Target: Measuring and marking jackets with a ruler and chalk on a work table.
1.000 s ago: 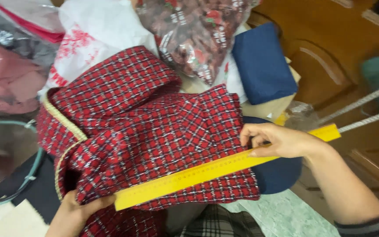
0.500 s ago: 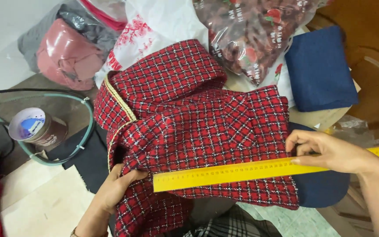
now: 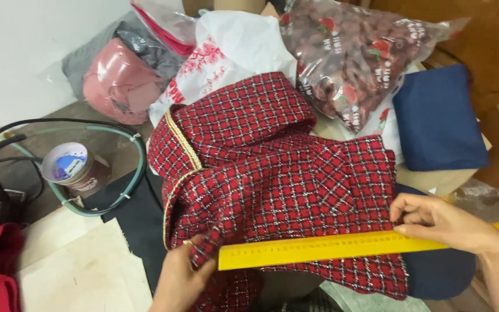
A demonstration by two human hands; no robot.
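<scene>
Your right hand [image 3: 443,222] presses its fingertips down on the yellow ruler [image 3: 342,247], pinning it against the red checked jacket [image 3: 278,185] at the garment's right edge; it clamps flat rather than curling round; your left hand [image 3: 180,277] is closed on the jacket's cloth just beside the ruler's near end, thumb and fingers bunching the tweed at the left edge. The ruler's long axis runs almost level from one hand to the other, rising slightly toward the right and passing out under your right palm to the frame's edge; so the jacket lies directly beneath and above both grips, spread away from you, its gold-trimmed front edge [image 3: 183,150] curving up from your left hand. Beyond the jacket, farther from your right hand, lies a folded navy cloth [image 3: 437,118]; above it a clear bag of red dried fruit [image 3: 353,55] and a white plastic bag [image 3: 226,55]; out past your left hand sit a paper cup [image 3: 67,164] inside a loop of green hose [image 3: 137,173], and a pink bundle [image 3: 116,81] in plastic.
</scene>
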